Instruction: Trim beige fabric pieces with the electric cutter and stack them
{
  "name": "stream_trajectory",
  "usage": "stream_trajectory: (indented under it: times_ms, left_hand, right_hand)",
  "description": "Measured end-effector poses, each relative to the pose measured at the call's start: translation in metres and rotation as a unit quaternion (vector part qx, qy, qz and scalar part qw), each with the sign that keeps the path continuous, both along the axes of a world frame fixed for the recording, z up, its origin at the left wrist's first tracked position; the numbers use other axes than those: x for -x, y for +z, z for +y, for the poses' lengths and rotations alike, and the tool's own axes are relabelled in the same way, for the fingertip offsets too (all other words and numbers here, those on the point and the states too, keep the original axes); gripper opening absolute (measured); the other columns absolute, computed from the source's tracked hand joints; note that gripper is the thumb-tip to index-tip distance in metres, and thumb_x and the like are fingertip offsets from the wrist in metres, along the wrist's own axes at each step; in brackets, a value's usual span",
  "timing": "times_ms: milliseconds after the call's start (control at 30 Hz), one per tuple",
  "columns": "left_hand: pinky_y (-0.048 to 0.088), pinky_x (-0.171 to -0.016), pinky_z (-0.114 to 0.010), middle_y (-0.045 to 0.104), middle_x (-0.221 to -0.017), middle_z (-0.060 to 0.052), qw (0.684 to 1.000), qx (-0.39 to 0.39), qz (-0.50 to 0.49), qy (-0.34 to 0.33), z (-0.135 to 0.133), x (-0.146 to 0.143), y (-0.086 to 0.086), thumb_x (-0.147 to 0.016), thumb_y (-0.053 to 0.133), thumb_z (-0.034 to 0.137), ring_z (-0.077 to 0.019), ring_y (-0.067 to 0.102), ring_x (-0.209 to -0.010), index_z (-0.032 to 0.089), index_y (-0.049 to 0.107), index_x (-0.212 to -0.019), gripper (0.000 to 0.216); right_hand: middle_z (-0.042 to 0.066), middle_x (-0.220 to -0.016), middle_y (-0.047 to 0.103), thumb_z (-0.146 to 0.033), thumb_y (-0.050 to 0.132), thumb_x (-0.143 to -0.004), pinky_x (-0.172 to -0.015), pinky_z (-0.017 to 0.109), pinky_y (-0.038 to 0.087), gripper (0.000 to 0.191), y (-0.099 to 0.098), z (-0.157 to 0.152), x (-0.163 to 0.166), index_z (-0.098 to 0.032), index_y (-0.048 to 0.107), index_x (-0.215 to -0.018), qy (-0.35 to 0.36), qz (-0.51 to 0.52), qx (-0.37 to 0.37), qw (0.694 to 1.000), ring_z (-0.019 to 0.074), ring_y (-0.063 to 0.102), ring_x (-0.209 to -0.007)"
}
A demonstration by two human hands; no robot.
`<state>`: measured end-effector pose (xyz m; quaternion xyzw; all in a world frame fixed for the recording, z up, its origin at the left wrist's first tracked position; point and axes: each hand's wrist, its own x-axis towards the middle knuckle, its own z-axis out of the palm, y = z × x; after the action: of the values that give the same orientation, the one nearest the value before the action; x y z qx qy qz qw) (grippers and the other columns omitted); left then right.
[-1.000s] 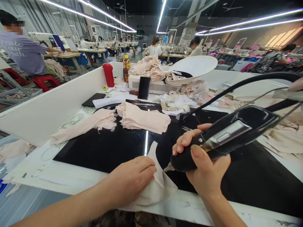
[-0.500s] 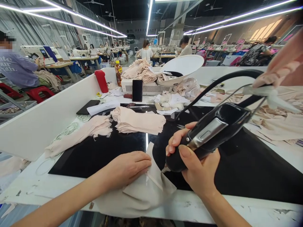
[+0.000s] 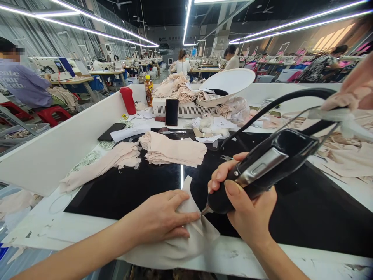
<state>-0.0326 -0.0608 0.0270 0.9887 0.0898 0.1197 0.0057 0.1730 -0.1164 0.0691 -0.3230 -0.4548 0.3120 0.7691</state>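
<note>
My left hand [image 3: 163, 217] lies flat, fingers stretched out, pressing a pale beige fabric piece [image 3: 192, 233] onto the black work mat [image 3: 131, 186] at the table's near edge. My right hand [image 3: 244, 202] is wrapped round a black corded hand tool [image 3: 268, 167]. The tool's metal tip touches the fabric just beyond my left fingertips. Its black cable arcs up and to the right.
A stack of beige fabric pieces [image 3: 175, 149] and a folded strip [image 3: 101, 165] lie further back on the mat. Behind stand a red bottle [image 3: 128, 100], a drink bottle [image 3: 149, 90], an upright phone [image 3: 171, 112] and a white machine [image 3: 186, 107]. Other workers sit at distant tables.
My left hand has slid forward along the fabric toward the tool's tip, fingers stretching out. My right hand has kept the tool at nearly the same spot.
</note>
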Motion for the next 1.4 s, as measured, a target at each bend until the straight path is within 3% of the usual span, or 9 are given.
stream_trajectory:
  times_ms: [500, 900, 1200, 1400]
  left_hand:
    - [0.052, -0.108, -0.045, 0.057, -0.138, -0.018, 0.999, 0.026, -0.027, 0.017, -0.009, -0.005, -0.003, -0.101, 0.065, 0.058, -0.0326, 0.058, -0.127, 0.026, 0.063, -0.138, 0.049]
    - [0.053, -0.108, -0.047, 0.056, -0.136, -0.018, 0.998, 0.051, -0.034, 0.021, -0.010, -0.007, -0.007, -0.103, 0.060, 0.058, -0.0350, 0.057, -0.129, 0.026, 0.065, -0.137, 0.047]
    - [0.053, -0.108, -0.048, 0.056, -0.137, -0.019, 0.997, 0.058, -0.039, 0.019, -0.010, -0.008, -0.006, -0.103, 0.060, 0.057, -0.0348, 0.056, -0.129, 0.025, 0.067, -0.136, 0.047]
    - [0.051, -0.110, -0.051, 0.059, -0.137, -0.023, 0.997, 0.046, -0.042, 0.050, -0.028, -0.011, -0.006, -0.098, 0.068, 0.061, -0.0378, 0.054, -0.133, 0.020, 0.066, -0.135, 0.056]
  right_hand:
    - [-0.005, -0.082, 0.068, -0.030, 0.087, -0.086, -0.056, 0.031, 0.057, 0.038, 0.003, 0.001, -0.001, -0.028, 0.061, -0.115, -0.043, 0.010, 0.006, 0.999, 0.0150, 0.065, -0.061]
    - [-0.004, -0.082, 0.068, -0.026, 0.083, -0.089, -0.058, 0.033, 0.058, 0.036, 0.002, 0.006, 0.007, -0.028, 0.060, -0.115, -0.058, 0.000, 0.010, 0.998, 0.0158, 0.065, -0.063]
    - [-0.006, -0.081, 0.067, -0.034, 0.086, -0.085, -0.061, 0.033, 0.056, 0.042, 0.001, 0.016, 0.009, -0.030, 0.058, -0.115, -0.072, -0.004, 0.014, 0.997, 0.0155, 0.064, -0.061]
    - [-0.005, -0.082, 0.067, -0.029, 0.084, -0.087, -0.060, 0.032, 0.057, 0.038, 0.001, 0.014, 0.008, -0.030, 0.059, -0.115, -0.063, -0.006, 0.023, 0.998, 0.0153, 0.065, -0.062]
